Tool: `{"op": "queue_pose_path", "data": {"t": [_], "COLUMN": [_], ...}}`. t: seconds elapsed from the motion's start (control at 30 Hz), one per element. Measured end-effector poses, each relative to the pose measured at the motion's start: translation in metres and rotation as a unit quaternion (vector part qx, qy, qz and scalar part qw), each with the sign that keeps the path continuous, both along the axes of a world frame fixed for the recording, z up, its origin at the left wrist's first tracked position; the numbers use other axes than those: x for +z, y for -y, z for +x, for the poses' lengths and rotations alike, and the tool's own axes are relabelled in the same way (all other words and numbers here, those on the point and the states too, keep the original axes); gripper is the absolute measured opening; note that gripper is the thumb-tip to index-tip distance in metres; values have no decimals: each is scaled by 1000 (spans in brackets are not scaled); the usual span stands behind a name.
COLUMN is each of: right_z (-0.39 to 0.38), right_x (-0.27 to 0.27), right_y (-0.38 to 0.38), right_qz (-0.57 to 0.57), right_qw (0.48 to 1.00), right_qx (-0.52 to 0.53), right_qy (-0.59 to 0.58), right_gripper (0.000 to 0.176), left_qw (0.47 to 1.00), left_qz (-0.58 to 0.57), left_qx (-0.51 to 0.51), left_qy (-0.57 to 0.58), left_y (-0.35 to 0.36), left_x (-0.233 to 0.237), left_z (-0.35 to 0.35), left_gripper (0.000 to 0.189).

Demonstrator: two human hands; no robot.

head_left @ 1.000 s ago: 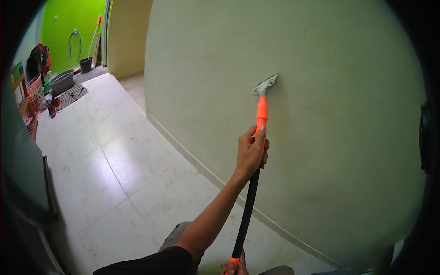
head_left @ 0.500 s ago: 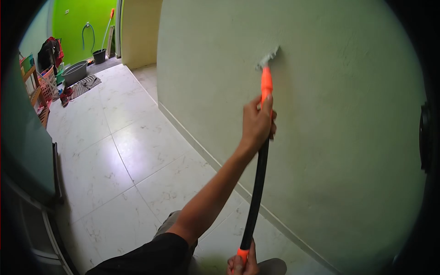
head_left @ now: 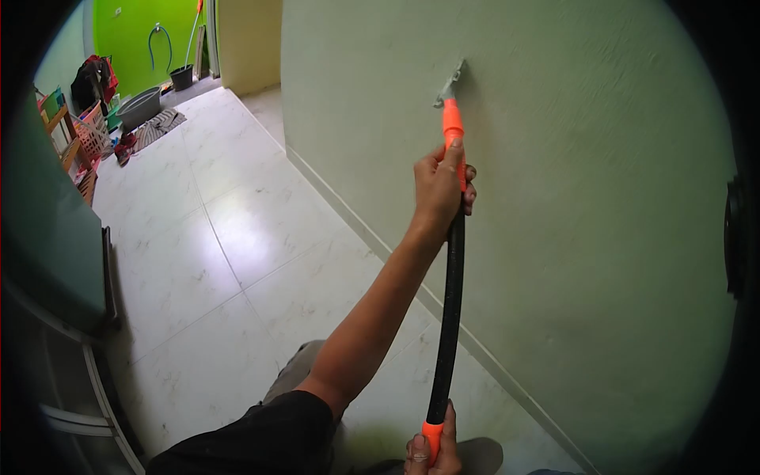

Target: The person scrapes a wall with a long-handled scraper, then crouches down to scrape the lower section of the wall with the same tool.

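A long black pole [head_left: 450,309] with orange ends runs up in front of me and looks slightly bowed. At its top, a pale grey, flat head [head_left: 451,81] is against the green-grey wall [head_left: 570,237]; I cannot make out its exact kind. My left hand [head_left: 440,186] is wrapped round the upper orange grip, just below the head. At the bottom of the view, my right hand [head_left: 431,455] closes on the lower orange end.
White floor tiles [head_left: 229,237] stretch along the wall, with a baseboard [head_left: 372,237] between. A dark green door [head_left: 55,229] stands at left. Farther off are a grey tub [head_left: 141,108], a striped cloth [head_left: 158,129], a pink basket [head_left: 93,131] and a black bucket [head_left: 182,77].
The pole's head has shifted up and slightly left in view and appears turned more edge-on. Both hands keep their hold. The whole view has also shifted a little.
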State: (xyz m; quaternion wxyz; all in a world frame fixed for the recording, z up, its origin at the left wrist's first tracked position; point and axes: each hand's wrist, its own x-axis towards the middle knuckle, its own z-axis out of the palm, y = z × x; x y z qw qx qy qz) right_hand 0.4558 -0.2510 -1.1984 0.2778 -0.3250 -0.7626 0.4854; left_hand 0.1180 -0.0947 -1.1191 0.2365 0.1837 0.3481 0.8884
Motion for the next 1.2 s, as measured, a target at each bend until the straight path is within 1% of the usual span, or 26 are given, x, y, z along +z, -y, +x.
{"op": "queue_pose_path", "data": {"t": [0.07,0.1,0.13,0.17,0.23,0.33,0.37,0.4,0.43,0.47,0.5,0.57,0.63,0.67,0.73,0.77,0.8,0.87,0.97,1.07,1.17,1.2], "right_z": [24,40,73,106,139,136,118,95,76,51,32,6,5,7,27,40,54,89,117,109,79,77], "right_x": [5,2,-16,-35,-37,-49,-54,-47,-28,-15,-7,1,-1,-3,-9,-12,-9,-8,22,22,28,20], "right_y": [9,11,0,-14,-16,-16,-23,-33,-37,-43,-38,-17,-5,-2,-3,-7,-12,-28,-38,-66,-94,-103], "right_qz": [-183,-270,-404,-529,-390,-305,-291,-279,-233,-178,-195,-229,-211,-201,-155,-132,-164,-108,-183,-136,-85,-115], "right_qw": [982,959,907,834,908,929,936,943,964,977,973,964,968,971,983,988,982,992,981,983,990,988], "right_qx": [-19,-31,-45,-59,-19,-79,-91,-102,-29,52,50,49,40,33,19,7,-6,7,1,76,103,102], "right_qy": [-52,-77,-112,-146,-149,-195,-175,-152,-124,-108,-117,-129,-128,-126,-97,-83,-96,-72,-65,-100,-51,-6], "right_gripper": [61,60,60,59,56,57,57,57,57,58,58,58,60,60,61,62,66,71,77,79,77,73], "left_qw": [1000,999,998,997,996,998,999,999,998,998,998,999,999,999,999,998,998,996,993,991,993,996], "left_qz": [-7,-3,5,3,3,15,16,14,11,9,-7,-8,-23,-36,-33,-37,-28,-15,18,38,39,25], "left_qx": [-15,-33,-48,-60,-67,-39,-8,24,37,40,32,14,-4,-13,-27,-35,-41,-55,-63,-53,-19,-11], "left_qy": [21,23,34,40,53,44,28,16,41,36,52,46,28,23,31,34,43,64,101,117,112,87], "left_y": [-4,-7,-11,-16,-20,-25,-29,-34,-35,-30,-22,-6,-2,-4,-6,-8,-11,-17,-22,-28,-35,-35], "left_x": [-12,-20,-25,-29,-30,-33,-37,-39,-42,-42,-40,-33,-42,-45,-51,-50,-48,-46,-38,-40,-51,-51], "left_z": [14,28,45,63,91,96,84,65,40,13,-10,-21,-24,-18,6,20,32,56,72,69,46,43], "left_gripper": [35,40,40,39,37,35,34,34,35,34,34,40,46,49,50,49,49,47,44,45,46,47]}}
